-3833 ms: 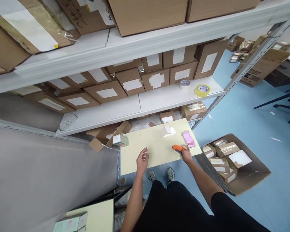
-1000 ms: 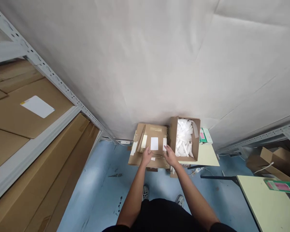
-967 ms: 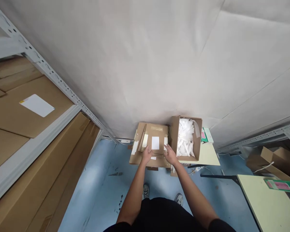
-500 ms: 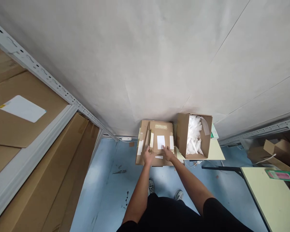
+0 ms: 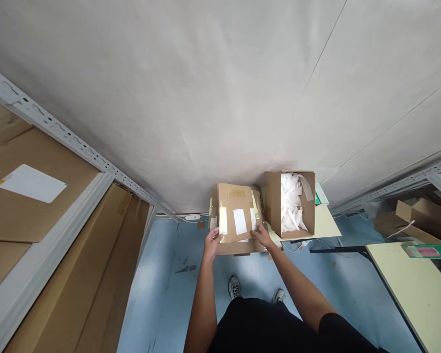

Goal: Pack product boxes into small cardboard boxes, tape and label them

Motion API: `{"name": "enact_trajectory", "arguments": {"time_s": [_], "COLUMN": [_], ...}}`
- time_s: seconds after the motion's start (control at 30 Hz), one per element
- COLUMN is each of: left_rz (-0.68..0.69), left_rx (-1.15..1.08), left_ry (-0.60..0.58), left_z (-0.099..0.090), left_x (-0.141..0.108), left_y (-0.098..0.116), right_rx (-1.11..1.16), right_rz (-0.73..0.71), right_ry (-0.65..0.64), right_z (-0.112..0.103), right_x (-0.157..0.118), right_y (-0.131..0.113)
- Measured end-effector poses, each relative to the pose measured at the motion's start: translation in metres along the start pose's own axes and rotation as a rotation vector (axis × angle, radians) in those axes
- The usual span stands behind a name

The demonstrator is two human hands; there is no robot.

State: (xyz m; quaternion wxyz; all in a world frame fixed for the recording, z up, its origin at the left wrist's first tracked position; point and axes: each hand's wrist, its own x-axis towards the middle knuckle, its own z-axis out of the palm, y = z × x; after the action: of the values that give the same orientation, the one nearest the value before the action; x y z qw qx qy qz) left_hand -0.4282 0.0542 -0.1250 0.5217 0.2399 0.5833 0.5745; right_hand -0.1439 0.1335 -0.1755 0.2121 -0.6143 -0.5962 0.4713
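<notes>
A flat cardboard carton [image 5: 238, 202] with white labels and shiny tape lies at a slight tilt over other cardboard [image 5: 226, 249]. The fingers of my left hand [image 5: 211, 241] are closed on its lower left edge, thumb on top. My right hand [image 5: 263, 236] grips the lower right edge, beside a white label. Just right of it stands an open cardboard box [image 5: 274, 203] full of crumpled white wrapping material [image 5: 291, 206]. My fingertips under the carton are hidden.
A metal rack [image 5: 95, 159] with large cartons [image 5: 33, 147] rises at left. Behind the stack is a grey wall [image 5: 213, 98]. At right are a pale yellow table [image 5: 407, 289], a green packet [image 5: 428, 251] and open boxes [image 5: 422, 220]. The floor [image 5: 169, 294] is blue.
The top carton has shifted left and tilted up, showing more of its taped sides. My left hand has moved left with its edge. The camera view has shifted slightly.
</notes>
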Motion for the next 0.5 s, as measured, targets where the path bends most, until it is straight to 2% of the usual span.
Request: {"name": "enact_trajectory", "arguments": {"time_s": [0.13, 0.23, 0.37, 0.5], "left_rz": [-0.042, -0.052, -0.024, 0.005], "left_rx": [-0.062, -0.096, -0.127, -0.141], "left_ry": [-0.032, -0.044, -0.087, -0.201], "left_z": [-0.012, -0.017, -0.014, 0.01], "left_x": [-0.019, -0.03, -0.039, -0.045], "left_y": [0.023, 0.041, 0.062, 0.079], "right_rx": [0.331, 0.525, 0.642, 0.677], "right_rz": [-0.054, -0.007, -0.016, -0.101], "right_ry": [-0.036, -0.027, -0.093, -0.133], "right_z": [0.0, -0.015, -0.059, -0.121], "right_x": [-0.008, -0.014, -0.025, -0.042], "right_y": [-0.023, -0.046, -0.074, -0.092]}}
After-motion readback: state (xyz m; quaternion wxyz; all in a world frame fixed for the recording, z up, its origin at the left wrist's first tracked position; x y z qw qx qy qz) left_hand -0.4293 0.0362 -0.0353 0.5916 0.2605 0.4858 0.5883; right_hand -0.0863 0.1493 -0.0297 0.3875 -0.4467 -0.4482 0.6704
